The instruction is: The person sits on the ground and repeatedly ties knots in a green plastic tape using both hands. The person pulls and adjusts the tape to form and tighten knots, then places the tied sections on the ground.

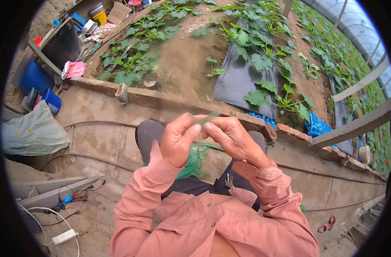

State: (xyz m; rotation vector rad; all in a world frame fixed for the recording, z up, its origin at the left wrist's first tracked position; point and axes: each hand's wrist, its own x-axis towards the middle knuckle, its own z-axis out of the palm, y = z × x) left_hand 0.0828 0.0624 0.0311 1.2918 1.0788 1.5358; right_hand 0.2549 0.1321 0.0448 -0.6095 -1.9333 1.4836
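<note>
A thin strip of translucent green plastic crosses over itself between my two hands, above my lap. My left hand pinches it between thumb and forefinger. From the other side my right hand grips it the same way, and the two thumb tips nearly meet. Below the hands, a loose bundle of green plastic strip hangs by my left thigh. Part of that bundle is hidden behind my left wrist and sleeve. Keys hang at my waist.
A low brick edging runs ahead of me, with leafy plants and black plastic mulch film beyond. A concrete post slants at right. Blue buckets and a pale plastic bag stand left. A power strip lies lower left.
</note>
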